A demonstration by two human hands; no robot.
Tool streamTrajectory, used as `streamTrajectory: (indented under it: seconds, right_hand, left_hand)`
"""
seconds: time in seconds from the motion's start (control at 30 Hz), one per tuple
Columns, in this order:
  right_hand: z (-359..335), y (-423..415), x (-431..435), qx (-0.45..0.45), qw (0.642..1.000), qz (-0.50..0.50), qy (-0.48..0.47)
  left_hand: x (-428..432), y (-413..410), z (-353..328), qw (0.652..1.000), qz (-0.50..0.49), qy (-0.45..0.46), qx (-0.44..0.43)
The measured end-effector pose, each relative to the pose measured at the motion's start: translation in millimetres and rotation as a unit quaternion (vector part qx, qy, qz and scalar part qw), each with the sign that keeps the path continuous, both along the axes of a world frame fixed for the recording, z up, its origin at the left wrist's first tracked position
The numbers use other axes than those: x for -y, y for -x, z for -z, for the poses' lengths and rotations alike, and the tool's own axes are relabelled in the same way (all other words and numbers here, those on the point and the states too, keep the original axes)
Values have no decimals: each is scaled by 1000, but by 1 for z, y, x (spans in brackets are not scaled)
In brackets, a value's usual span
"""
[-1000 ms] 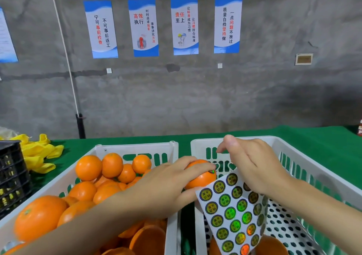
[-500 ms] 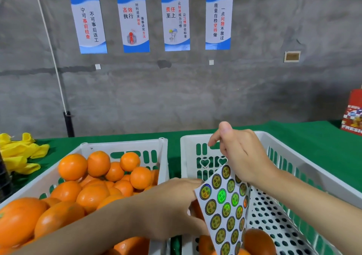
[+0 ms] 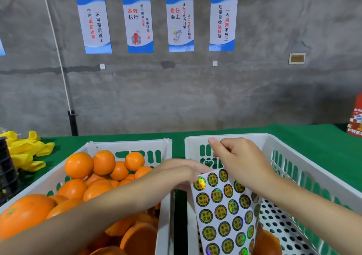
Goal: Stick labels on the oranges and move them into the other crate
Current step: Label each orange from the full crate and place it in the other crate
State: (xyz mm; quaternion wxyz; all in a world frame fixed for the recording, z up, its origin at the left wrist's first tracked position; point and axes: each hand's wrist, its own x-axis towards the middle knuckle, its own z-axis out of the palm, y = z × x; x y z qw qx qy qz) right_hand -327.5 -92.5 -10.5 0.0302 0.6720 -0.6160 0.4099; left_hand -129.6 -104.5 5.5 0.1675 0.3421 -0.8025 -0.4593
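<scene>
A white crate (image 3: 129,143) on the left is heaped with oranges (image 3: 79,165). The white crate (image 3: 237,135) on the right has an orange (image 3: 268,242) lying on its perforated floor at the near end. My right hand (image 3: 242,161) grips the top of a sticker sheet (image 3: 225,212) of round green-gold labels and holds it over the right crate, thumb raised. My left hand (image 3: 179,173) reaches across the gap between the crates with fairly straight fingers. Its lower fingers are hidden behind the sheet, and I see no orange in it.
Both crates stand on a green tablecloth (image 3: 313,137) against a grey concrete wall. Yellow gloves (image 3: 25,152) and a black crate (image 3: 5,174) lie at the far left. A red box (image 3: 355,117) stands at the far right.
My left hand carried a labelled orange from the left crate down behind the sheet into the right crate. It has since risen and shows no orange. The right hand kept holding the sheet.
</scene>
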Motion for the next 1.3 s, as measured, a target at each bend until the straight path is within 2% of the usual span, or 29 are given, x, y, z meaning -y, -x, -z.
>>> streamTrajectory:
  seconds: [0.1, 0.2, 0.33, 0.5, 0.6, 0.67, 0.83, 0.93, 1.3]
  right_hand:
    - [0, -6, -3, 38, 997, -67, -7]
    - [1, -18, -8, 45, 991, -122, 24]
    - [0, -24, -10, 46, 987, -117, 96]
    - [-4, -13, -13, -67, 978, -79, 182]
    - [2, -15, -13, -144, 976, -91, 137]
    - [5, -17, -12, -153, 979, -94, 99]
    - [5, -17, -12, -82, 989, -101, 72]
    - [4, -18, -14, -35, 991, -118, 56]
    - [5, -20, -13, -2, 988, -140, 69]
  left_hand:
    - [-5, -7, 8, 997, 19, -16, -67]
    - [-5, -7, 17, 998, 51, -6, -31]
    - [2, -6, 18, 997, -4, 12, -79]
    - [10, -6, 18, 979, -126, 27, -159]
    - [13, -8, 17, 975, -148, 23, -165]
    - [14, -9, 16, 973, -153, 31, -172]
    - [11, -9, 14, 973, -149, 49, -169]
    - [12, -10, 16, 979, -129, 24, -153]
    - [10, -8, 18, 985, -69, 38, -152]
